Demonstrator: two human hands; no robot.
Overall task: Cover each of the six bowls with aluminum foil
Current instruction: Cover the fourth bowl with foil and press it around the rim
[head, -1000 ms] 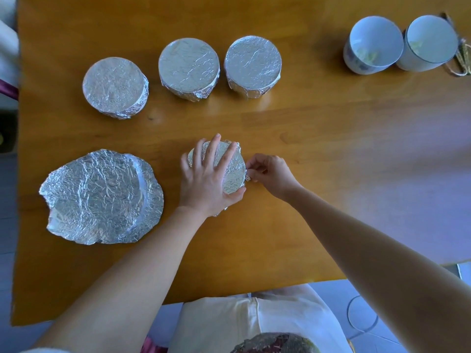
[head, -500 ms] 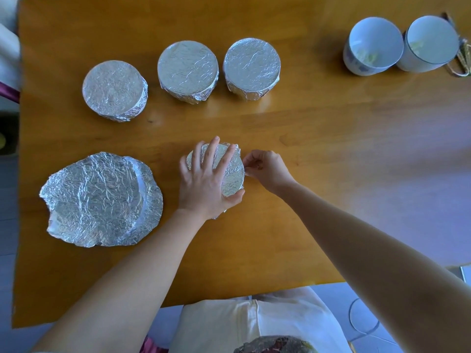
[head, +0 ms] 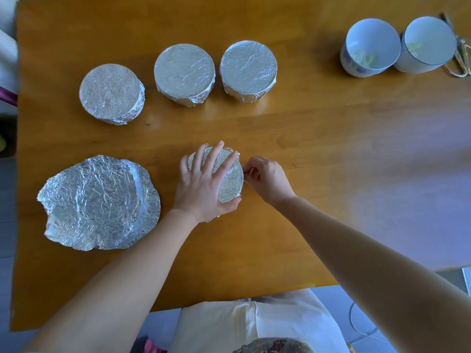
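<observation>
Head camera: the left hand [head: 204, 184] is lying flat on the near bowl [head: 230, 180]. Its fingers are spreading straight over the foil top, so its grip is open and pressing. The right hand [head: 267, 179] is reaching in from the right with curled fingers, its grip pinching the foil at the bowl's right rim. The bowl is sitting mid-way across the wooden tabletop [head: 331, 149]. Just left of it, crinkled loose foil sheets [head: 99, 202] are lying flat. Farther back, the left covered bowl [head: 110, 93], middle covered bowl [head: 184, 72] and right covered bowl [head: 248, 67] are standing in a row, round and silvery. Two white bowls are standing uncovered side by side at the far right: the patterned open bowl [head: 369, 47] and the plain open bowl [head: 428, 44].
</observation>
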